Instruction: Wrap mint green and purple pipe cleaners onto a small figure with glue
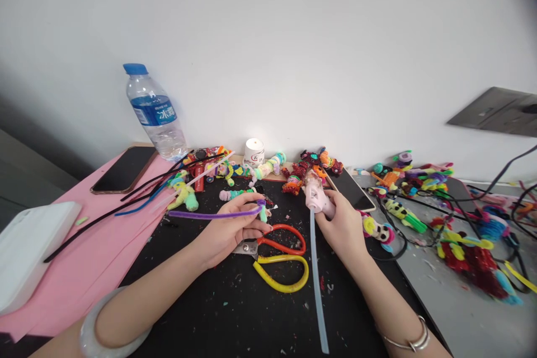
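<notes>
My left hand (229,232) is closed in a pinch on a purple pipe cleaner (210,215) that sticks out to the left over the black mat (235,313). A small light-green piece (263,213) sits at the pinched end. My right hand (342,224) is wrapped round a pink glue gun (315,194); its long clear glue stick (316,279) trails back toward me. The gun's tip points up and away, close to the purple end. Scissors (279,260) with one red and one yellow handle loop lie on the mat between my hands.
A water bottle (156,113) and a phone (125,169) stand at back left on pink paper (84,257). Several pipe-cleaner figures (293,173) line the wall. A white roll (254,152), a second phone (350,187), black cables (474,201) and more figures lie at right.
</notes>
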`<state>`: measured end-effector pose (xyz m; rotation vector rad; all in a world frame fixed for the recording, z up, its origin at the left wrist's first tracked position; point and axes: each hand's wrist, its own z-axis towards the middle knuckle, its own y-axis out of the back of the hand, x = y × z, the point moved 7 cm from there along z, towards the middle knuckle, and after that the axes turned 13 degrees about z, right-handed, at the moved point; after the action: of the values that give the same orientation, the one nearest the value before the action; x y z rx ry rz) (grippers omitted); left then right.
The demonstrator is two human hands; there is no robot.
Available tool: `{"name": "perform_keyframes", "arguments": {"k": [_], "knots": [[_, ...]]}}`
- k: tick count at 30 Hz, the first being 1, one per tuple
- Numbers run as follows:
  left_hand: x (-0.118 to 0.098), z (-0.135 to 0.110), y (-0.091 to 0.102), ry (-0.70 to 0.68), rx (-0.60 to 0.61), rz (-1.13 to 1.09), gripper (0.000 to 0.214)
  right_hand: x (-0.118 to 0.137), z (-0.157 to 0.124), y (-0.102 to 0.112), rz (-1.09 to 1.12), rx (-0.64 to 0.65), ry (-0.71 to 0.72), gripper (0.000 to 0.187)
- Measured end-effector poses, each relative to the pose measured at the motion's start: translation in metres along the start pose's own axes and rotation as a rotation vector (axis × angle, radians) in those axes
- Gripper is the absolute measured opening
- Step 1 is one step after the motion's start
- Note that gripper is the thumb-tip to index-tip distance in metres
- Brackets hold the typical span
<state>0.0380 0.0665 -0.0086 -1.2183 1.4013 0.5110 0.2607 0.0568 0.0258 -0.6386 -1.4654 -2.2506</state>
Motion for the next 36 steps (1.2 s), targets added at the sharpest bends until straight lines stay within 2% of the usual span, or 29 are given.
{"name": "perform_keyframes", "arguments": {"k": [3, 6, 10, 15, 17, 20, 27, 36], "knots": [[0.001, 0.001, -0.001, -0.006, 0.03, -0.031, 0.029, 0.003, -0.001, 0.004, 0.201, -0.037, 0.01, 0.034], [0.002, 0.001, -0.002, -0.011, 0.05, -0.064, 0.028, 0.008, -0.004, 0.003, 0.391, -0.02, 0.014, 0.029], [0.002, 0.001, -0.002, -0.005, 0.047, -0.102, 0.025, 0.012, -0.01, -0.005, 0.599, 0.09, 0.02, 0.023], [0.002, 0.001, 0.0, -0.033, 0.044, -0.118, 0.027, 0.011, -0.02, -0.017, 0.751, 0.193, -0.048, 0.033], [0.003, 0.001, -0.001, -0.03, 0.056, -0.109, 0.026, 0.015, -0.024, -0.023, 0.767, 0.273, -0.029, 0.031], [0.005, 0.002, -0.001, -0.017, 0.065, -0.09, 0.026, 0.02, -0.027, -0.027, 0.741, 0.336, 0.029, 0.017], [0.005, -0.001, -0.002, -0.007, 0.056, -0.083, 0.024, 0.028, -0.026, -0.025, 0.657, 0.332, 0.081, 0.008], [0.004, 0.001, -0.003, -0.009, 0.057, -0.082, 0.024, 0.033, -0.025, -0.024, 0.628, 0.33, 0.095, 0.01]]}}
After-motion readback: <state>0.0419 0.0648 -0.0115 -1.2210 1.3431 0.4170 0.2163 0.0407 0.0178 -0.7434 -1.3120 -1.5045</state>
